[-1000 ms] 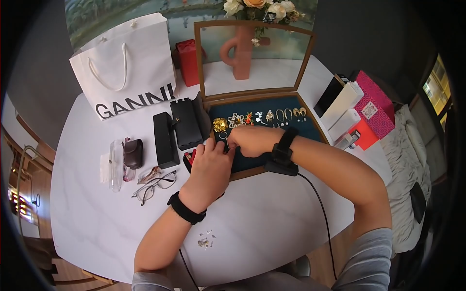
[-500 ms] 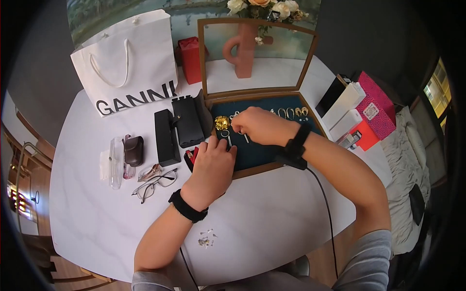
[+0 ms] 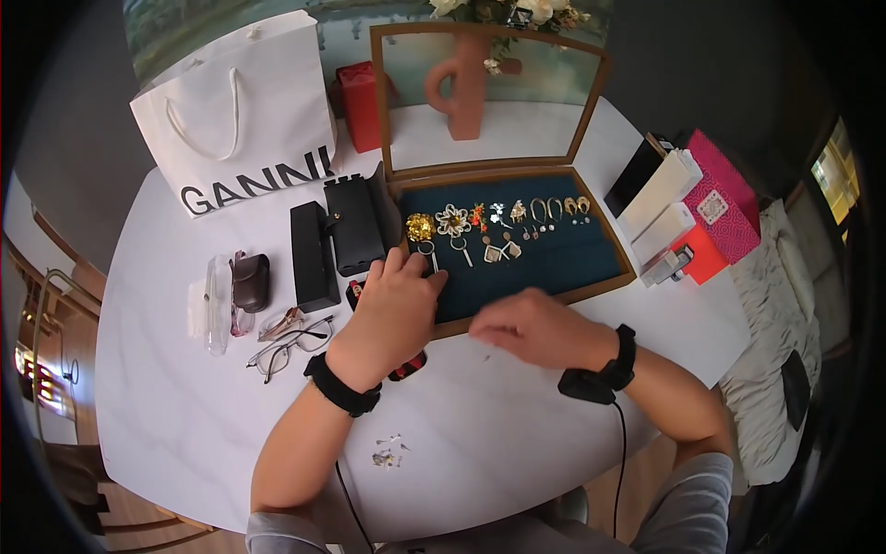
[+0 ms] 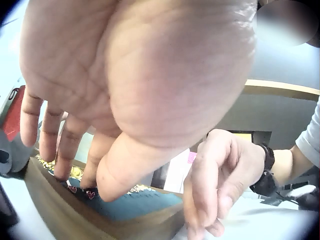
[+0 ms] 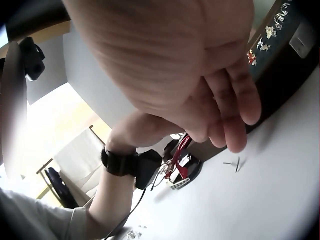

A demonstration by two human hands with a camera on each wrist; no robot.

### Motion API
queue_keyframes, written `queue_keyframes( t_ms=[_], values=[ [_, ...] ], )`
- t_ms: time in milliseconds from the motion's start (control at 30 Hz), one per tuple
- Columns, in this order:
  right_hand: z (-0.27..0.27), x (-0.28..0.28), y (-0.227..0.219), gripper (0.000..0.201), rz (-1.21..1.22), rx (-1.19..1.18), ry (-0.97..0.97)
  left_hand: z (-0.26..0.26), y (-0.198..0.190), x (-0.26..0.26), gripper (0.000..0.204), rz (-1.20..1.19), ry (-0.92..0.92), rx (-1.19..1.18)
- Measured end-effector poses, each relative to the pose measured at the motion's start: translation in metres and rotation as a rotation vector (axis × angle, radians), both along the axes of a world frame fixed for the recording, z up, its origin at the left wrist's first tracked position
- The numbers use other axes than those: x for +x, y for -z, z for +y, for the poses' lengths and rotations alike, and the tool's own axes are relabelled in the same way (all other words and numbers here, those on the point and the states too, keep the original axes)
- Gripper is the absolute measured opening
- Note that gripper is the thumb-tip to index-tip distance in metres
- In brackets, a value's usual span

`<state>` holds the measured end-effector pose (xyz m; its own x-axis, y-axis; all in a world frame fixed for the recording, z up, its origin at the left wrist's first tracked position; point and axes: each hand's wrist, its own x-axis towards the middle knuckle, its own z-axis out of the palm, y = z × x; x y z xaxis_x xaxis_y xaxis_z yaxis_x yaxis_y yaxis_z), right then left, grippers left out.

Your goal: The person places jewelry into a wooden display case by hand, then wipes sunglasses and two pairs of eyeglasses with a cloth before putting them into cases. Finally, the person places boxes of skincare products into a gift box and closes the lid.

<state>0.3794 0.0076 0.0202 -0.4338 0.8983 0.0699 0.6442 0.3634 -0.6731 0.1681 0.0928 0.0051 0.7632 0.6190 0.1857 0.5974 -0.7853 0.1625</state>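
My left hand (image 3: 392,300) lies over the left front corner of an open wooden jewelry box (image 3: 591,288), its fingertips at a hoop earring with a bar drop (image 3: 426,249). In the left wrist view its fingers (image 4: 70,142) stretch down toward the blue lining. Just outside the front edge, my right hand (image 3: 535,328) hangs blurred above the table, fingers loosely bent, nothing visible in them. Small pin-like pieces (image 5: 235,164) lie on the table below it. A matching hoop earring (image 3: 461,249) and diamond-shaped earrings (image 3: 501,249) lie inside, below a row with a gold flower (image 3: 421,227).
A small heap of earring pieces (image 3: 388,452) lies near the front. Eyeglasses (image 3: 286,346), black cases (image 3: 355,226) and a white paper bag (image 3: 240,120) stand left. A red-and-black item (image 3: 408,367) shows beside my left hand. Boxes (image 3: 655,194) stand right; the glass lid (image 3: 489,102) is raised.
My right hand has left the earrings inside the box and moved toward me, past the front edge. That uncovers the earring rows. My left hand stays at the corner.
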Motion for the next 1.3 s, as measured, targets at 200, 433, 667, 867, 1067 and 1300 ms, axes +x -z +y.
queue_keyframes(
  t_ms=[200,433,667,867,1067,1300],
  values=[
    [0.061,0.011,0.014,0.018,-0.041,0.224,0.099,0.002,0.001,-0.001,0.041,-0.012,0.010,0.004],
    [0.078,-0.004,0.024,0.020,-0.302,0.104,0.047,-0.001,0.002,-0.002,0.042,0.003,0.012,0.028],
    [0.092,-0.005,0.024,0.021,-0.277,-0.073,0.018,-0.002,0.002,0.000,0.042,0.044,0.003,0.059],
    [0.096,-0.016,0.013,0.024,-0.392,-0.144,0.057,0.004,0.000,-0.001,0.041,-0.009,0.023,0.036],
    [0.095,-0.014,0.019,0.028,-0.397,-0.091,0.065,0.005,0.001,0.001,0.032,-0.080,-0.049,0.098],
    [0.082,-0.014,0.019,0.022,-0.413,0.155,0.061,0.007,0.010,0.000,0.039,-0.062,-0.088,0.057]
  ],
)
